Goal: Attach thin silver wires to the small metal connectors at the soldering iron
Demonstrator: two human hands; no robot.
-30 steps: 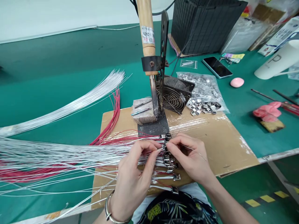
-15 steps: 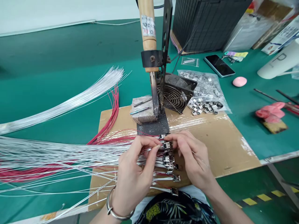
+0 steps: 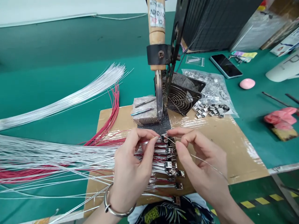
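Observation:
My left hand (image 3: 132, 165) pinches the top of a stacked row of small metal connectors (image 3: 168, 161), whose soldered wires fan out to the left. A loose bundle of silver wires (image 3: 46, 155) and a bundle of red wires (image 3: 111, 124) spread across the mat. My right hand (image 3: 201, 158) holds a thin silver wire (image 3: 207, 165) between its fingers, with the wire's end at the topmost connector. The stack rests on a cardboard sheet (image 3: 233, 149). Both hands hide part of the stack.
A wooden-handled soldering iron (image 3: 156, 40) stands in a metal holder above a stone block (image 3: 143, 110). A small fan (image 3: 183, 98) sits beside it. Behind lie a plastic bag of connectors (image 3: 210, 88), a phone (image 3: 226, 66) and a pink egg-shaped object (image 3: 247, 83).
My view has shifted, so the scene sits further right. My hands have moved apart slightly, and the thin silver wire now runs from the top connector across my right hand.

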